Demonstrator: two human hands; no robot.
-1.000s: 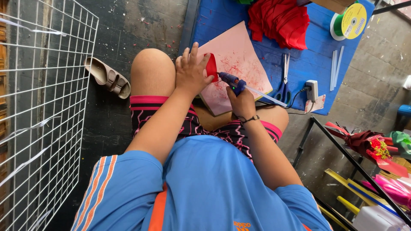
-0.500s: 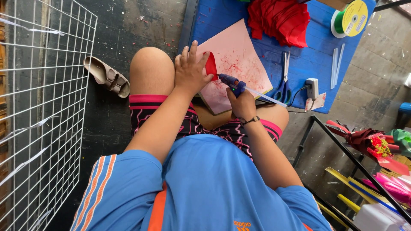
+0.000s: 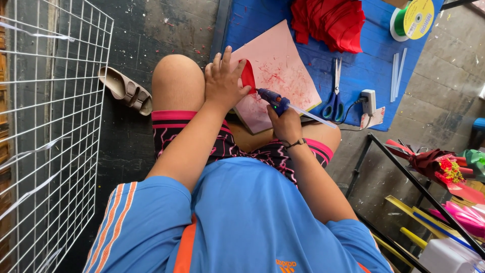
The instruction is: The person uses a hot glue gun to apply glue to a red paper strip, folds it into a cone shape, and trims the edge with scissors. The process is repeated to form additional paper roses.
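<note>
Seated person, knees up, working over a low blue table [image 3: 303,55]. Left hand [image 3: 225,81] pinches a small red petal-shaped piece [image 3: 248,76] between thumb and fingers, holding it upright just above the pink board [image 3: 283,71]. Right hand [image 3: 285,124] is clenched round the handle of a blue glue gun [image 3: 270,97]; its nozzle points at the lower edge of the red piece, touching or nearly so, cannot tell which. A clear glue stick [image 3: 313,116] juts from the gun's back, past the right hand. Beyond the gun: blue-handled scissors [image 3: 334,96], a white plug block [image 3: 369,101], spare glue sticks [image 3: 396,76]. Farther off, folded red cloth [image 3: 328,20], a ribbon spool [image 3: 414,19]. Left of the holding hand, a sandal [image 3: 126,91] on the floor.
</note>
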